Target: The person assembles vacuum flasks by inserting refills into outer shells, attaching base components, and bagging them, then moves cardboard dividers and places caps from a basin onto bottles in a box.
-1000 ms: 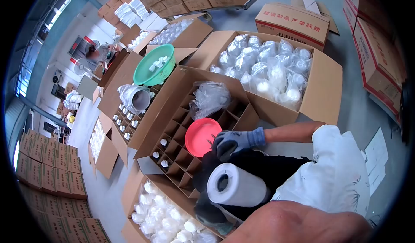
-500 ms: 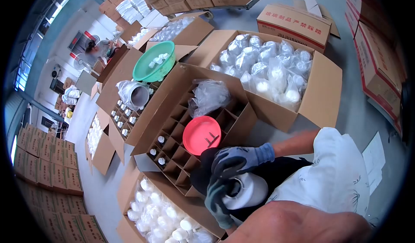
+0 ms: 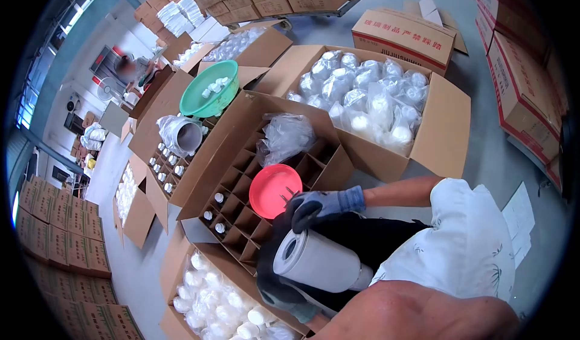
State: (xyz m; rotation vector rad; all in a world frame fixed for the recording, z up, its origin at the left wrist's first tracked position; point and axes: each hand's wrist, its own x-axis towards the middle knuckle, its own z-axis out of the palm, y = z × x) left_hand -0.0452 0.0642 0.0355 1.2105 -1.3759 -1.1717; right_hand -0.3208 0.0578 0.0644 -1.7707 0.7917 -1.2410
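A white cylindrical container [image 3: 326, 261] with a round opening at its upper-left end lies tilted over the person's dark-clothed lap. My left hand [image 3: 281, 294], in a dark glove, is wrapped around its lower side. My right hand [image 3: 317, 209], in a grey-blue glove with dark fingers, is closed at the container's upper rim; whether anything is inside its fingers is hidden. Right beside it is a pink round dish [image 3: 272, 186] with thin dark prongs [image 3: 288, 193] on it. The dish rests on a divided carton [image 3: 244, 219] that holds a few white-capped bottles [image 3: 219, 213].
An open carton of white, bag-wrapped pieces [image 3: 211, 304] stands below my left hand. Beyond are a carton of wrapped bottles [image 3: 362, 92], a green basin [image 3: 208, 98] with small white pieces, and a plastic-wrapped tube [image 3: 181, 136]. Stacked boxes [image 3: 63, 243] line the left; a person [image 3: 142, 68] sits farther back.
The container has turned so more of its side shows. My left hand has moved lower around it, and my right hand has shifted left, from over its opening toward the rim and dish.
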